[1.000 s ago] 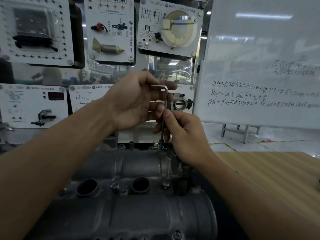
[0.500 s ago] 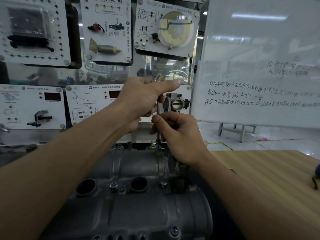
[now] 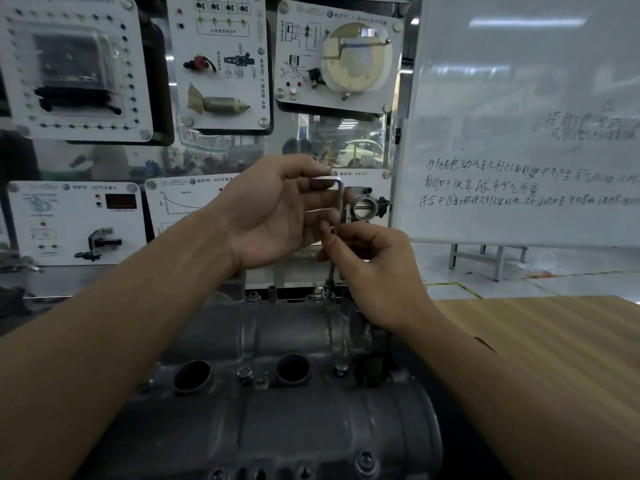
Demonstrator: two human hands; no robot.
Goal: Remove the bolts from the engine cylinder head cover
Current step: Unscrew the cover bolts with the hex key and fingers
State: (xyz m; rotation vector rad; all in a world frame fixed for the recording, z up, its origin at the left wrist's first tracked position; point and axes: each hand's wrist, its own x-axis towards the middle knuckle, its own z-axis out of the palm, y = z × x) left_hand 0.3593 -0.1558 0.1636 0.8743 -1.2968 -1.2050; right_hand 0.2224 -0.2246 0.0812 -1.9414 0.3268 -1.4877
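Note:
A grey metal cylinder head cover point(image 3: 277, 424) lies in front of me with two round plug holes. An L-shaped hex key point(image 3: 340, 199) stands upright with its tip in a bolt point(image 3: 327, 293) at the cover's far edge. My left hand point(image 3: 277, 213) holds the key's short top arm between thumb and fingers. My right hand point(image 3: 374, 271) pinches the long shaft lower down. Other bolts sit on the cover: one between the holes point(image 3: 245, 374), one to the right of them point(image 3: 340, 368) and one at the near edge point(image 3: 365, 459).
The cover rests beside a wooden tabletop point(image 3: 540, 348) on the right. Behind stand white training panels point(image 3: 221, 60) with car parts and a throttle body point(image 3: 363, 209). A whiteboard point(image 3: 526, 116) with handwriting fills the upper right.
My left hand has swung the key's short arm round from behind its fist back to the open side; the right hand stays on the shaft.

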